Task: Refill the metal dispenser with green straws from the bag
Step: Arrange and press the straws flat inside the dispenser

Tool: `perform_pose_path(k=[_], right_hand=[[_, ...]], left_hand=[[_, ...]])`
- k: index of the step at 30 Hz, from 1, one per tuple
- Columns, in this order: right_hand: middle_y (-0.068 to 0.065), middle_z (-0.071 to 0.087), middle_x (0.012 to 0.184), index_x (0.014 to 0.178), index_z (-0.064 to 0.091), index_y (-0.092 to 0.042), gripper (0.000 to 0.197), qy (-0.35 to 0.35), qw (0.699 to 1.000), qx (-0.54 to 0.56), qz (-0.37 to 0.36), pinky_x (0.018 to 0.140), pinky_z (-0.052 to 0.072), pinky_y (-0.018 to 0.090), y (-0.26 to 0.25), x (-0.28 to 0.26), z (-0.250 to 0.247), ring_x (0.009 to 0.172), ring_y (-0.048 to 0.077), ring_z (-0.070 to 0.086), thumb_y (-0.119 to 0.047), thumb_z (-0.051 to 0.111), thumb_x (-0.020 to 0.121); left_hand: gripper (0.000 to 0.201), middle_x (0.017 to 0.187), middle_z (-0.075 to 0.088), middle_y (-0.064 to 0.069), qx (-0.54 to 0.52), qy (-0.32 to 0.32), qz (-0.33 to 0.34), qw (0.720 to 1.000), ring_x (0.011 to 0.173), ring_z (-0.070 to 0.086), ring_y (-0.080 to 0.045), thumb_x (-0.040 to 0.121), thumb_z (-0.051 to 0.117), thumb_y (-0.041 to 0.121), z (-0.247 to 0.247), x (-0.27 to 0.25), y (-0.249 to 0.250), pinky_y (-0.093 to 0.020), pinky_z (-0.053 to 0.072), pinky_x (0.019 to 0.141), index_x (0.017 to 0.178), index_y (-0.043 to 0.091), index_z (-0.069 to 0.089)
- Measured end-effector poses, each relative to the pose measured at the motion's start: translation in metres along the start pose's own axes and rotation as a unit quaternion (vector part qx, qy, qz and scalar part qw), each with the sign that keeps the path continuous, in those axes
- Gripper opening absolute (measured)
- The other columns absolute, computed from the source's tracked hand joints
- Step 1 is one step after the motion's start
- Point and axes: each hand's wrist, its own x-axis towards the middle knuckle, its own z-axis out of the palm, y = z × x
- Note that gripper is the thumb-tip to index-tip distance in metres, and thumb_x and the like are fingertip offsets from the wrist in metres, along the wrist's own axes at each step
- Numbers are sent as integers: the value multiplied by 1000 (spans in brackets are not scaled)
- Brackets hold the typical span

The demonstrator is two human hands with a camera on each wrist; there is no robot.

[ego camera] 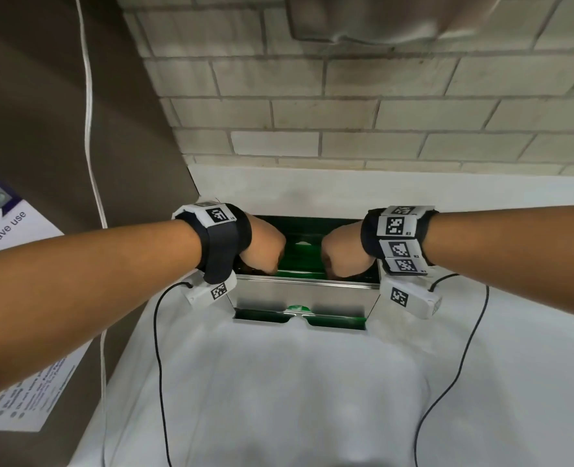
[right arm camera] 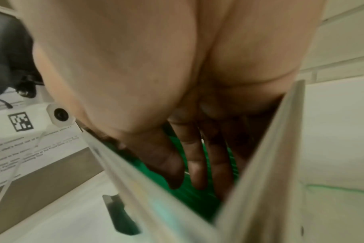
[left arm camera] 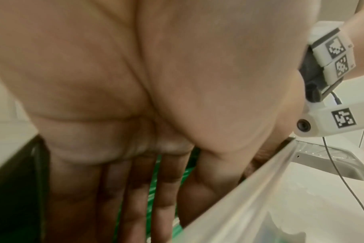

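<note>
Nearest you, below both wrists, the front slot of the metal dispenser (ego camera: 302, 294) already shows green straws (ego camera: 337, 321) lying along its bottom opening, so the refill looks well advanced, by my reading. The bag is not in any view, so you cannot tell from here whether more straws are left to load.

Just beyond that front wall, your hands are sunk into the open top. Your left hand (ego camera: 262, 246) sits at the left end of the bin, wrist bent down, knuckles up. In the left wrist view its fingers (left arm camera: 139, 194) run straight and close together down onto the straws (left arm camera: 156, 174), with the thumb tucked against the steel front wall (left arm camera: 249, 189). It is pressing, not gripping.

Your right hand (ego camera: 344, 252) mirrors it at the right end, well apart from the left, with a bare stretch of straws (ego camera: 299, 261) between the two. In the right wrist view its fingers (right arm camera: 195, 166) are extended and slightly spread, flat on the green bundle (right arm camera: 189, 197), between the front wall (right arm camera: 135, 185) and the right end wall (right arm camera: 264, 164). Nothing is held in it.

So what remains, as I judge it, is levelling the pile, then withdrawing. Past your fingers lie the back of the bin, the white ledge (ego camera: 312, 193) and the brick wall (ego camera: 346, 106).
</note>
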Motion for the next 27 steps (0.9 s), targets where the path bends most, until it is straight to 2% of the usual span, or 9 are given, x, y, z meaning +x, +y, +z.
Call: perform_pose_path(k=[4,7,9,12,18,21,22,25,27], right_hand=[[11,63,129,133,59,-6,38,3,1000,28,7,97,47,33,1,2,2,111,26,60,-25,42,105],[13,68,123,126,66,-8,32,28,999,38,-9,80,48,33,4,-1,-2,93,23,60,-20,54,99],[13,69,120,123,68,-10,30,35,999,21,-30,76,46,32,3,-2,-3,87,22,58,-19,58,96],[11,63,131,133,60,-8,35,-20,999,-2,-33,89,44,28,0,6,3,114,26,60,-19,42,104],[9,69,119,124,66,-7,36,24,998,30,-40,89,46,29,8,5,-2,108,25,64,-31,50,102],[7,63,104,123,64,-3,36,11,1000,11,-13,81,44,28,5,6,2,92,22,56,-28,46,104],[6,60,99,121,64,-2,35,9,1000,10,-8,79,42,28,5,6,3,89,23,54,-26,44,104],[6,67,102,118,68,-3,35,33,999,37,-21,85,49,30,8,8,2,93,25,62,-26,46,103],[9,71,113,118,69,-5,34,52,996,58,-34,93,51,32,12,11,0,105,27,66,-27,48,102]], left_hand=[[37,96,57,-9,9,-20,-7,1000,84,48,-24,108,39,21,9,2,0,-30,40,79,116,-1,67],[39,99,57,-10,-1,-6,-18,1000,87,48,-24,108,39,23,7,-1,-4,-34,43,83,121,-1,67],[40,109,63,-12,-9,7,-10,1000,90,49,-23,108,40,25,5,-2,-6,-36,46,92,127,1,65],[38,128,65,-12,-2,-7,2,1000,98,54,-25,107,40,26,7,-4,-2,-32,43,88,131,7,62],[38,111,69,-11,-24,26,-1,999,86,54,-20,104,47,35,-2,-4,-2,-32,45,82,120,7,68],[36,85,61,-5,-15,14,-20,1000,72,50,-18,104,47,32,-1,-3,0,-32,43,77,111,3,68],[36,85,61,-5,-13,13,-22,1000,72,50,-18,104,46,31,1,-3,0,-33,44,77,110,2,68],[37,126,65,-5,-28,16,-2,999,97,55,-21,104,46,28,4,-5,-2,-30,43,85,135,15,61],[39,136,60,-2,-28,19,8,999,105,54,-20,105,46,26,5,-7,-2,-25,38,85,142,20,55]])
